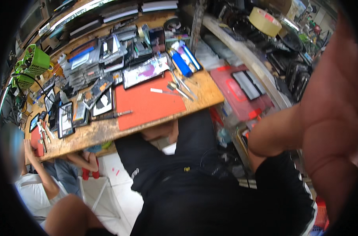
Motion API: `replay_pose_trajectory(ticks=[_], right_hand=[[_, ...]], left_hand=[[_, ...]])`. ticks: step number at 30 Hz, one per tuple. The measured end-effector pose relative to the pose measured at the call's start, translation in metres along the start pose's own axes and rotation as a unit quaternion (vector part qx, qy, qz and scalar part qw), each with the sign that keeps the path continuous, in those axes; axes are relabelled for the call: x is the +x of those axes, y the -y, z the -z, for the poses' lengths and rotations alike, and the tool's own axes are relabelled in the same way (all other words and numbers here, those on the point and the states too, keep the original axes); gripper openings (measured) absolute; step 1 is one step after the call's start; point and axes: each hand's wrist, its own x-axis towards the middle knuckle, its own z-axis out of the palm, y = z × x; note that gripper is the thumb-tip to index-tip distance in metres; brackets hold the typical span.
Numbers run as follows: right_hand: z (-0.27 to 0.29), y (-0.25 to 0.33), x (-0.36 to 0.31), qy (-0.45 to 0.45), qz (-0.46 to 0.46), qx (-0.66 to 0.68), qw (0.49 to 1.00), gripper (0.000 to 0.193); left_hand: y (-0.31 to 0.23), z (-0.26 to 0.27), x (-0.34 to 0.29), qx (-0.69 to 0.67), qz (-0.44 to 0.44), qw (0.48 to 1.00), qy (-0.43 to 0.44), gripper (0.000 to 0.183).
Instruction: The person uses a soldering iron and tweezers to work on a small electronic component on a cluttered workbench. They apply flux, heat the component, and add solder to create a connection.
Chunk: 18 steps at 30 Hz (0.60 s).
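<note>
My right hand [334,129] looms large and blurred at the right edge, raised close to the camera. Its fingertips run out of the picture, so what it holds, if anything, does not show. Of my left arm only a bent part [70,216] appears at the lower left; the left hand is outside the view. On the bench before me lies an orange-red mat [147,104]. A flat device with a dark frame [145,72] rests at its back edge, several slim hand tools [181,88] at its right. A pen-like tool [116,115] with a dark handle crosses its left edge.
Stacks of phone parts [84,72] crowd the bench's back. A blue roll-shaped object [181,63] lies at the back right. A green basket [37,59] stands far left. Another person [41,188] sits at the left. A tape roll [265,21] rests on the right shelf.
</note>
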Motion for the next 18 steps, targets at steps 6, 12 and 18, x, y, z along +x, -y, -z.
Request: replay_pose_trajectory(ticks=[6, 12, 18], right_hand=[[0.022, -0.02, -0.035, 0.006, -0.072, -0.097, 0.993, 0.053], [0.028, -0.023, -0.062, 0.005, -0.097, -0.126, 0.987, 0.046], [0.03, -0.029, -0.057, 0.003, -0.103, -0.142, 0.984, 0.038]], left_hand=[[0.033, -0.038, 0.021, 0.07, 0.028, 0.989, 0.125, 0.041], [0.026, -0.038, 0.016, 0.056, 0.041, 0.988, 0.137, 0.045], [0.025, -0.033, 0.019, 0.035, 0.042, 0.993, 0.107, 0.049]])
